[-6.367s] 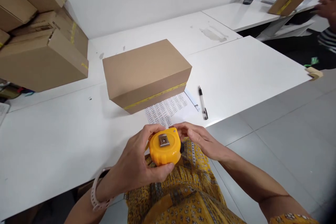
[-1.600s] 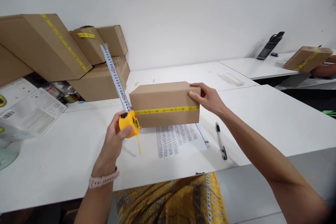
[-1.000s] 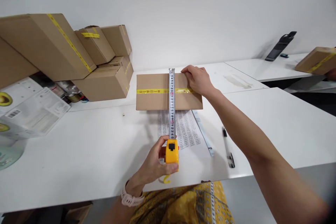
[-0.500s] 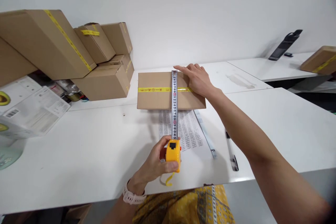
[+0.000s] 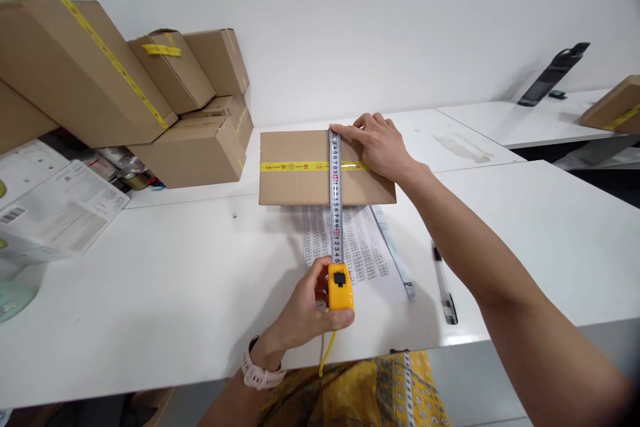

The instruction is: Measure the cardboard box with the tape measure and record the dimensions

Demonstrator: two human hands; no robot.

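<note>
A yellow tape measure [image 5: 341, 290] is gripped in my left hand [image 5: 305, 307], at the near side of the table. Its metal blade [image 5: 336, 213] runs straight out over the top of a cardboard box [image 5: 295, 188], which has a strip of yellow printed tape across it. My right hand [image 5: 383, 147] rests on the box's far right part. Its index finger presses the blade's end at the far edge, while the other fingers are bent and partly hidden. Beneath the box and blade lies a printed sheet [image 5: 367, 240] with rows of small marks.
Several cardboard boxes [image 5: 200, 153] are stacked at the left, beside a white printed carton [image 5: 75, 213]. A pen [image 5: 444, 283] lies to the right of the sheet. A black bottle [image 5: 553, 75] and another taped box [image 5: 613, 107] are at the far right. The table's front edge is close to my body.
My left hand and the tape measure case have shifted slightly right, and the case has turned. My right index finger has come down onto the blade's end. The view has shifted a little.
</note>
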